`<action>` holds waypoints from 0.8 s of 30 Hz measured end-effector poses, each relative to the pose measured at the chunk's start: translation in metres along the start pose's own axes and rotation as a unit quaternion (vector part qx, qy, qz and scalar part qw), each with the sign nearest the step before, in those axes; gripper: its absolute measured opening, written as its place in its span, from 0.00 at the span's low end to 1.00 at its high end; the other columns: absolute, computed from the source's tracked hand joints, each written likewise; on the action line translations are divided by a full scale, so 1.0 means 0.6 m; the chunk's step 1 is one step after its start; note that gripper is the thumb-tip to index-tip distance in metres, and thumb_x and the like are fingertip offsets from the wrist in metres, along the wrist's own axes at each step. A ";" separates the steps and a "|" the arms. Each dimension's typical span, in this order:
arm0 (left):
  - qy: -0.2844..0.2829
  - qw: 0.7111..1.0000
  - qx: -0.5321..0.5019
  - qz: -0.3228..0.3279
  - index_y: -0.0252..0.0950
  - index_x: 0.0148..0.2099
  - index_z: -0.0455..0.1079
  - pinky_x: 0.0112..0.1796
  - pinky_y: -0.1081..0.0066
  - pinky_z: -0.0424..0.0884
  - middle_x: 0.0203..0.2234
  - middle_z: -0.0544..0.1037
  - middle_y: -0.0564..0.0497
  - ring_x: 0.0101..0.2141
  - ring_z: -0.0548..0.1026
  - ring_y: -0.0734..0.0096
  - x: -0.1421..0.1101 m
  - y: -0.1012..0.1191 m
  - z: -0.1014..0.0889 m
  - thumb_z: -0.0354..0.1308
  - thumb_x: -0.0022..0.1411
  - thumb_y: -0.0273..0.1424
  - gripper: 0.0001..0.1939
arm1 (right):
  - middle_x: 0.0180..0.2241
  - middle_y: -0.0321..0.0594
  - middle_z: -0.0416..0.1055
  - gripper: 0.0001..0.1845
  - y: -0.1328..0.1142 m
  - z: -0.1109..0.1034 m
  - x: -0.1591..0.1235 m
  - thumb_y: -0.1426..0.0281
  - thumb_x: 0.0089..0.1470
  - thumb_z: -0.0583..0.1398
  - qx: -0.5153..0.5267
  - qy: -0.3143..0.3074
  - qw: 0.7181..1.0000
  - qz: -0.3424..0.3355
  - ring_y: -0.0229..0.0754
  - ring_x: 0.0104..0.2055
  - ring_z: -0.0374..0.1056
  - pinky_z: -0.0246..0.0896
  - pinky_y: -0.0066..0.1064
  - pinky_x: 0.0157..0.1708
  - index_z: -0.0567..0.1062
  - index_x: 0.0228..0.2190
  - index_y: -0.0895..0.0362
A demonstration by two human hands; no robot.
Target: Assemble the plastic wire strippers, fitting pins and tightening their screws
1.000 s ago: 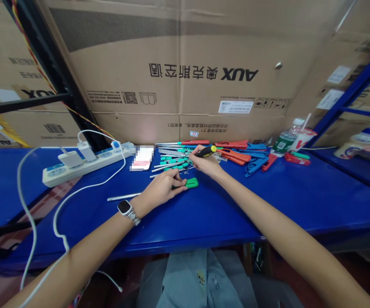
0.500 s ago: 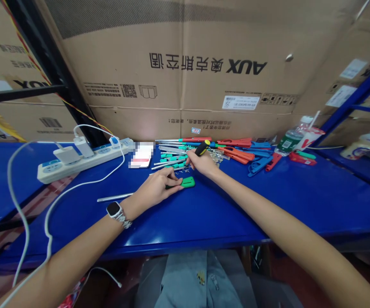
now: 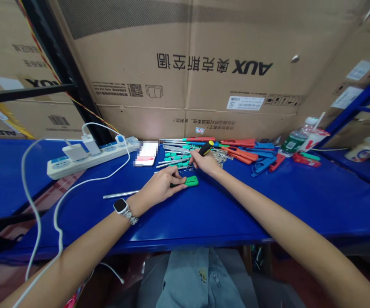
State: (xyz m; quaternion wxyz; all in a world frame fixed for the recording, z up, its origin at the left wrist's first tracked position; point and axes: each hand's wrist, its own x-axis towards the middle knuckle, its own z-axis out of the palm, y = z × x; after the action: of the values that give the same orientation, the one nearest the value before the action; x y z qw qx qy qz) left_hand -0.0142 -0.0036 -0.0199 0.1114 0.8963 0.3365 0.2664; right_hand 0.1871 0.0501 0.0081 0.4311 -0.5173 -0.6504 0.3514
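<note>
Centre of frame: left hand (image 3: pixel 161 185) pinches green slotted handle (image 3: pixel 191 181); right hand (image 3: pixel 206 163) grips black-and-yellow screwdriver (image 3: pixel 206 148).
Loose screws (image 3: pixel 190 170) (apparently) lie just behind; this handle looks unfinished, the pile's (image 3: pixel 172 157) progress unclear.

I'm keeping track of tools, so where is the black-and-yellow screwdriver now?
In the head view, the screwdriver is in the right hand, near the table's middle, slightly beyond the green handle in the left hand.
</note>
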 end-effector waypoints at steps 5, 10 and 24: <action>-0.006 1.000 -0.002 -0.004 0.39 0.48 0.83 0.40 0.63 0.74 0.37 0.75 0.46 0.38 0.75 0.64 0.000 0.001 -0.002 0.56 0.72 0.42 0.17 | 0.12 0.32 0.62 0.20 0.000 -0.003 0.000 0.69 0.58 0.57 0.012 0.006 1.000 0.007 0.36 0.17 0.58 0.57 0.28 0.24 0.70 0.15 0.54; -0.007 1.000 -0.001 -0.005 0.40 0.49 0.83 0.40 0.64 0.74 0.36 0.75 0.46 0.37 0.75 0.65 0.000 -0.003 0.000 0.56 0.72 0.44 0.18 | 0.11 0.32 0.61 0.21 0.000 -0.018 -0.001 0.69 0.57 0.56 0.057 0.027 0.997 0.035 0.34 0.16 0.56 0.55 0.27 0.22 0.71 0.14 0.55; -0.005 0.999 -0.041 -0.018 0.41 0.48 0.83 0.41 0.63 0.75 0.36 0.75 0.45 0.37 0.74 0.65 0.007 0.013 -0.005 0.55 0.71 0.47 0.21 | 0.07 0.32 0.55 0.21 0.004 -0.058 -0.051 0.64 0.54 0.58 0.170 0.025 0.981 0.092 0.31 0.11 0.47 0.42 0.25 0.14 0.69 0.12 0.56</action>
State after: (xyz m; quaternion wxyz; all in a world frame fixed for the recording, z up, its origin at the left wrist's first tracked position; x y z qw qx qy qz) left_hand -0.0092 -0.0065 -0.0126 0.1548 0.8859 0.3409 0.2737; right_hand 0.2231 0.0213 0.0135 0.4950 -0.5029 -0.5197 0.4817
